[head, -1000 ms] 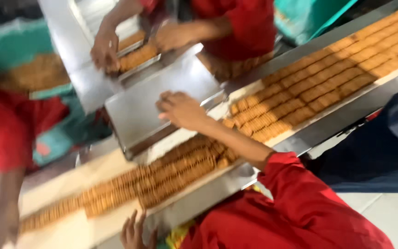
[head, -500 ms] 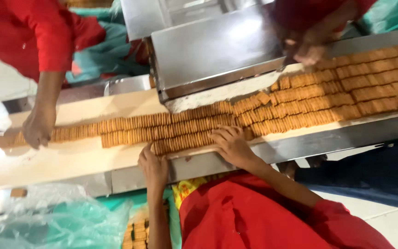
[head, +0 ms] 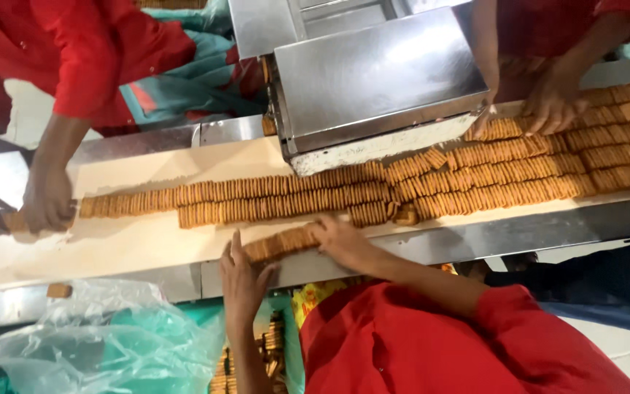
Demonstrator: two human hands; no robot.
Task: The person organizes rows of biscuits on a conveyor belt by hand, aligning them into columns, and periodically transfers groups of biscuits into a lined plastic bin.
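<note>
A short row of brown biscuits (head: pixel 282 243) stands on edge at the near side of the cream conveyor belt (head: pixel 140 248). My left hand (head: pixel 242 281) presses flat against the row's left end. My right hand (head: pixel 344 242) closes on its right end, so the row is squeezed between both hands. Just beyond, long rows of biscuits (head: pixel 286 197) run along the belt.
A steel box (head: pixel 373 73) overhangs the belt's far side. Another person's hand (head: pixel 47 197) rests at the left end of the rows; a second person's hands (head: pixel 552 109) work biscuits at the right. A clear plastic bag (head: pixel 103 343) and packed biscuits (head: pixel 271 350) lie below.
My right hand has come off the steel box down to the belt's near edge. Both hands now hold a short row of biscuits pulled away from the long rows.
</note>
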